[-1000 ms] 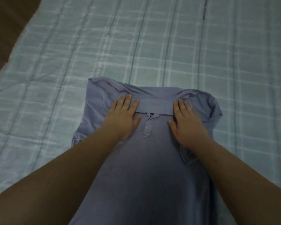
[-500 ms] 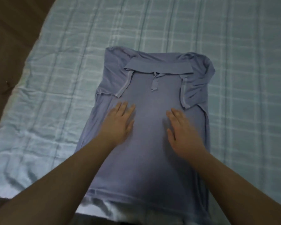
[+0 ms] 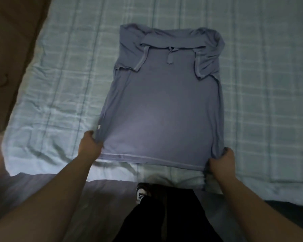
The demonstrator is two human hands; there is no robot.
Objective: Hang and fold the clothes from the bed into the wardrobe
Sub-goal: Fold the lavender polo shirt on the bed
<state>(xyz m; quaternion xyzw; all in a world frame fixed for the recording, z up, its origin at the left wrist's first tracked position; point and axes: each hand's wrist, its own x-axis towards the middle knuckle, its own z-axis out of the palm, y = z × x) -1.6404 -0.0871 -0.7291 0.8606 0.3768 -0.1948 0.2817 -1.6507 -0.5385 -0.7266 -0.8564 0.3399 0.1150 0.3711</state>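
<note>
A blue-grey polo shirt (image 3: 164, 102) lies flat on the bed, collar at the far end, both sleeves folded in over its body. Its hem runs along the near edge of the bed. My left hand (image 3: 89, 145) pinches the shirt's near left corner. My right hand (image 3: 222, 161) grips the near right corner, where the fabric bunches between the fingers. The wardrobe is not in view.
The bed carries a pale blue checked cover (image 3: 63, 88), creased at the near left. A brown floor or panel (image 3: 12, 41) shows at the far left. My dark trousers (image 3: 164, 215) and a shoe (image 3: 140, 193) are below, at the bed's near edge.
Both hands slid down from the collar over the shirt's body to its hem and closed on the two near corners. The view pulled back from the bed.
</note>
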